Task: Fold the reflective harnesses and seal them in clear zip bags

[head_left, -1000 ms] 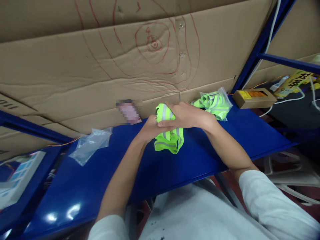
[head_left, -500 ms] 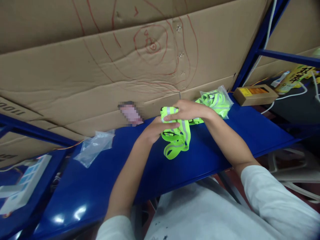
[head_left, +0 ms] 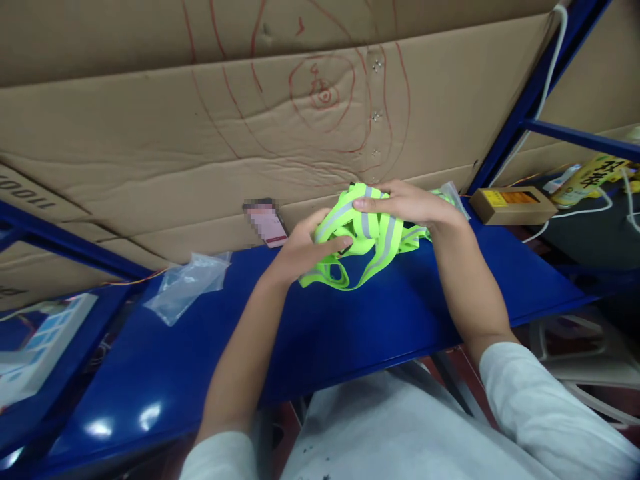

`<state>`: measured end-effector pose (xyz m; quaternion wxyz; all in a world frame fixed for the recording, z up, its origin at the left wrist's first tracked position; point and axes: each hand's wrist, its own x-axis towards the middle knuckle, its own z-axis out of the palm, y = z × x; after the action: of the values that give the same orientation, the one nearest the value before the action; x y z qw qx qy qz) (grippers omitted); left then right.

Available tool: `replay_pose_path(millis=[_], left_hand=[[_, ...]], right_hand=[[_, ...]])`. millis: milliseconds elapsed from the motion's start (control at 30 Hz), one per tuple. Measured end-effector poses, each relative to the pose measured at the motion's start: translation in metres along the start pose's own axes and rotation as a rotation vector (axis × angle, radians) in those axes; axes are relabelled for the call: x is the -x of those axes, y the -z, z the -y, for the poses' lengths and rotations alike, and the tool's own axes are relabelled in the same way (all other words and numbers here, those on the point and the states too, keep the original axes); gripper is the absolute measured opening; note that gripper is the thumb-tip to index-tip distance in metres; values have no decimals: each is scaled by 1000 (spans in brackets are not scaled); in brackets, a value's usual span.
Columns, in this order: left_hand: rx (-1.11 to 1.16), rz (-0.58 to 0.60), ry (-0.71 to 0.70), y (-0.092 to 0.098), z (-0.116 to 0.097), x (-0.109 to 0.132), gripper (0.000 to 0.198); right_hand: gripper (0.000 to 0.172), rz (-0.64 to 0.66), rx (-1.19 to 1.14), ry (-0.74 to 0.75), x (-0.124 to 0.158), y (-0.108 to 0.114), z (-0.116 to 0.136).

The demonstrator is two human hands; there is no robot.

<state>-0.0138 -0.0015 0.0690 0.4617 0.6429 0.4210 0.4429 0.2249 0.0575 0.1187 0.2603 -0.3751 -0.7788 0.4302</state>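
Fluorescent yellow-green webbing with grey reflective stripes fills both your hands in the head view: this strap bundle sits over the middle of the blue bench, toward its back edge, though whether its lowest loops touch the surface cannot be told. Your left hand grips its left side, thumb across the front beside a small black fitting, probably a buckle; your right hand clasps the upper right, thumb on a striped band. To handle it well, pin the crossing bands with the left thumb, work one band at a time with the right, and gather the loose lower loops before they tangle. Mind the bagged straps by the back edge, partly hidden behind your right wrist.
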Motion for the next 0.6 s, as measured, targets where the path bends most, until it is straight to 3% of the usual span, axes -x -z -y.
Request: replay_pose_path(millis=[100, 167, 300, 467, 600], left_hand=[[41, 195, 102, 7, -2, 3, 60], [80, 249, 92, 10, -3, 4, 61], [194, 131, -53, 6, -4, 3, 71], [191, 19, -54, -3, 3, -2, 41], [220, -26, -69, -7, 6, -4, 33]], right_hand=[[51, 24, -52, 29, 1, 0, 0], [49, 34, -141, 45, 0, 0, -2], [49, -39, -305, 25, -1, -2, -3], [48, -44, -346, 10, 1, -3, 0], [45, -47, -372, 6, 2, -3, 1]])
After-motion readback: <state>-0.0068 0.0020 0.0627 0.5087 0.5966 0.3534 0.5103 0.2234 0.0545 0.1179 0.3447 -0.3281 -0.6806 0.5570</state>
